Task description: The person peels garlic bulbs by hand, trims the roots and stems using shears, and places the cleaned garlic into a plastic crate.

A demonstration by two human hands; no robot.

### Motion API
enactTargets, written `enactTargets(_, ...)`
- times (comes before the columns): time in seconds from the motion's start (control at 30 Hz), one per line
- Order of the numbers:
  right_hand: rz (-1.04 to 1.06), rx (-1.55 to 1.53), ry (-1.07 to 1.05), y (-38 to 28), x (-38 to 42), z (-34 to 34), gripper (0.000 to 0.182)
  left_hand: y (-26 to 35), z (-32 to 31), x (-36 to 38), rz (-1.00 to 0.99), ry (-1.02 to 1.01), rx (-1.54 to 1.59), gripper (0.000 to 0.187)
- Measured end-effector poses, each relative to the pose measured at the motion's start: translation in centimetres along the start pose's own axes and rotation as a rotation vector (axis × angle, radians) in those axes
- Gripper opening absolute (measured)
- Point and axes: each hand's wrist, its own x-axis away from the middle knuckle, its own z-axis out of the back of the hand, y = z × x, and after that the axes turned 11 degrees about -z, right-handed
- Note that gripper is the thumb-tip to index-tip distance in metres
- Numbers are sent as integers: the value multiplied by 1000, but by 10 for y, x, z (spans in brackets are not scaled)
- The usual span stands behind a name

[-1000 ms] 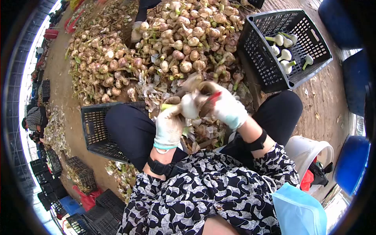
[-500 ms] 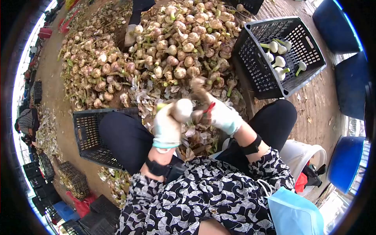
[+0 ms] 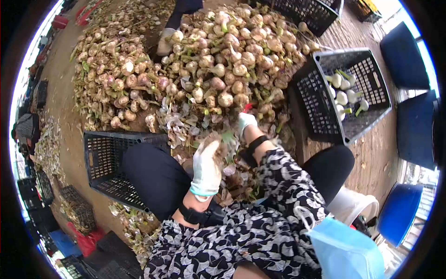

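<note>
My left hand (image 3: 206,163), in a white glove with a teal cuff, is held over the litter of dry garlic skins (image 3: 236,179). Its fingers are stretched out and slightly blurred, and no bulb shows in it. At the near edge of the garlic heap (image 3: 232,60), my right hand (image 3: 247,122) is gloved too and reaches forward. A small red tool (image 3: 246,108) sticks out from its fingers; the rest of the tool is hidden. Several white trimmed garlic bulbs (image 3: 341,97) with green stem stubs lie in the black crate (image 3: 320,111) at right.
Another black crate (image 3: 111,158) stands by my left knee. A white bucket (image 3: 355,204) is at my right, with blue barrels (image 3: 400,211) beyond. A second garlic heap (image 3: 111,69) spreads at left. Someone's foot (image 3: 166,41) rests between the heaps, and another person (image 3: 25,128) is at far left.
The white garlic bulb has left my left hand, and one more bulb shows in the right crate. My right hand has moved forward to the heap with the red tool. The view has shifted.
</note>
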Motion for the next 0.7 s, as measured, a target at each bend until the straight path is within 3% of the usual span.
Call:
enactTargets(0.1, -517, -823, -20, -14, -22, -14, 32, 17, 16, -1, 18, 15, -132, 28)
enactTargets(0.13, -359, -716, -68, -13, 34, 39, 31, 23, 15, 0, 4, -3, -158, 30)
enactTargets(0.17, -534, -998, -89, -13, 80, 88, 30, 26, 15, -1, -7, -24, -183, 33)
enactTargets(0.23, -163, -1011, -146, 11, 124, 116, 23, 24, 13, -5, 85, -15, -211, 55)
enactTargets(0.27, 14, -989, -149, 17, 146, 127, 16, 25, 8, -4, 133, -113, -202, 58)
enactTargets(0.3, 398, -730, 156, 30, 163, 130, 20, 27, 3, -2, 181, -209, -192, 61)
enactTargets(0.33, 562, -632, 234, 39, 173, 130, 24, 31, -2, 2, 280, -321, -164, 61)
enactTargets(0.37, 726, -530, 314, 45, 183, 131, 29, 16, -4, 5, 237, -257, -104, 63)
enactTargets(0.4, 722, -536, 316, 45, 193, 133, 29, 18, -8, 10, 223, -330, -54, 63)
enactTargets(0.47, 651, -1426, 15, 37, 215, 141, 34, 22, -17, 18, 200, -417, -17, 63)
enactTargets(0.5, 389, -1704, -167, 47, 207, 106, 35, 22, -20, 23, 52, -442, -93, 60)
enactTargets(0.53, 456, -1390, 39, 46, 210, 101, 34, 23, -23, 29, -96, -464, -167, 60)
enactTargets(0.57, 504, -1065, 232, 40, 212, 98, 33, 26, -30, 37, -242, -442, -459, 64)
enactTargets(0.6, 662, -899, 607, 31, 214, 92, 29, 20, -26, 36, -400, -483, -586, 60)
enactTargets(0.63, 414, -911, 428, 28, 228, 102, 23, 16, -26, 35, -558, -521, -709, 59)
enactTargets(0.7, 387, -1491, 222, 20, 218, 84, 23, 13, -29, 42, -619, -504, -761, 59)
